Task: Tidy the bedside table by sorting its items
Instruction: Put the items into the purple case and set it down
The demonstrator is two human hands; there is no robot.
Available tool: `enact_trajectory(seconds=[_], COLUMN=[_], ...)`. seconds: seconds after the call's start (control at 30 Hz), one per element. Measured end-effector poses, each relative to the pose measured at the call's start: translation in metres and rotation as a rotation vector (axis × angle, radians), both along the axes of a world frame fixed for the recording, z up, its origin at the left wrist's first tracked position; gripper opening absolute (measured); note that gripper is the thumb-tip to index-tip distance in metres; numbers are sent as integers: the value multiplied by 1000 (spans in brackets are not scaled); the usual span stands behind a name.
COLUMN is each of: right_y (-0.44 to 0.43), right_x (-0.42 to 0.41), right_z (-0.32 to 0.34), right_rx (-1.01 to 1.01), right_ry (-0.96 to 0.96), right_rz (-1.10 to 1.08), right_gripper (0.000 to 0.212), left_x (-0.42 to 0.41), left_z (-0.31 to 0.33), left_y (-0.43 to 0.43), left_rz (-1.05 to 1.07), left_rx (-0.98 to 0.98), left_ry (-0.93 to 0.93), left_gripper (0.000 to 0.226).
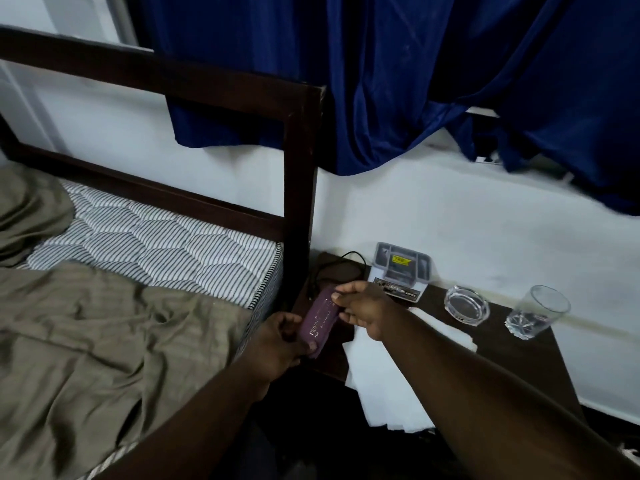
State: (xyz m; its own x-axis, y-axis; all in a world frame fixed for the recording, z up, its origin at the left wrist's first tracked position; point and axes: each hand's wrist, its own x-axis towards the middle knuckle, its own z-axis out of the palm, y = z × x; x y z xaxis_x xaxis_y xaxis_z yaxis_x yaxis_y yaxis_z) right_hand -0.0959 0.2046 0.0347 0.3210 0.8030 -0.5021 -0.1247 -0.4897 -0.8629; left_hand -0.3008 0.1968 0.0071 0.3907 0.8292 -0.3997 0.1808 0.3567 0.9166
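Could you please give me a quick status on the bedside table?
Left hand and right hand both grip the purple case. Case over edge of table. Paper, ashtray, glass on it.

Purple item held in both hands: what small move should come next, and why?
Probably lower the purple item onto the bare dark corner of the bedside table, left of the white papers. The left hand grips its near end and the right hand pinches its far end, so it hangs just above that corner. The glass ashtray and drinking glass stand farther right.
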Motion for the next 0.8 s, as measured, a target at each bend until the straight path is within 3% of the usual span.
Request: enact_trajectory(seconds=[0.3,0.37,0.47,0.8], right_y=[28,33,36,39], right_x=[-18,-19,-18,-15], right_z=[-43,-49,-55,-70], right_rx=[-87,-94,-98,-76], right_ry=[-64,-96,-143,-294], right_rz=[46,64,91,78], right_gripper=[27,28,28,26], left_x=[-13,-10,-5,13], left_z=[-46,-35,-27,-26], left_y=[27,25,23,16], left_rz=[-163,-200,-254,-297], left_rx=[216,293,374,466], left_ry=[391,471,586,781], left_gripper=[113,113,96,101])
